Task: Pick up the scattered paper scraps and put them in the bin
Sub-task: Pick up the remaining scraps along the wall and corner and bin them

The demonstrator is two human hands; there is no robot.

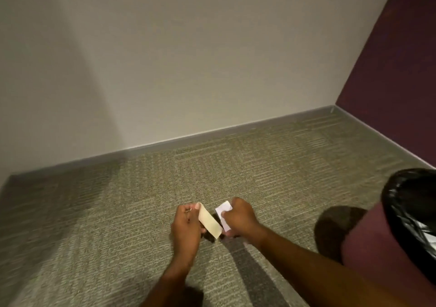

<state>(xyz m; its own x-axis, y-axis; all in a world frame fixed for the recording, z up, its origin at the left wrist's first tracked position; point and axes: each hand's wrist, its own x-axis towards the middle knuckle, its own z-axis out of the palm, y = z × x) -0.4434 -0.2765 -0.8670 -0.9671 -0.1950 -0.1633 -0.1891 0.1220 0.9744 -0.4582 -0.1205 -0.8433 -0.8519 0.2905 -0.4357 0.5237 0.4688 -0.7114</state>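
Cream paper strip [209, 220], white scrap [223, 214], olive striped carpet [118, 212], maroon bin [387, 254] with black liner [401, 202].

No text, label, brand or number can be read: the cream paper strip [208, 221] pinched in the left hand [186, 226] and the white scrap [223, 208] held in the right hand [239, 217] show plain faces, and the bin [368, 254] to the right of the right hand bears no legible mark
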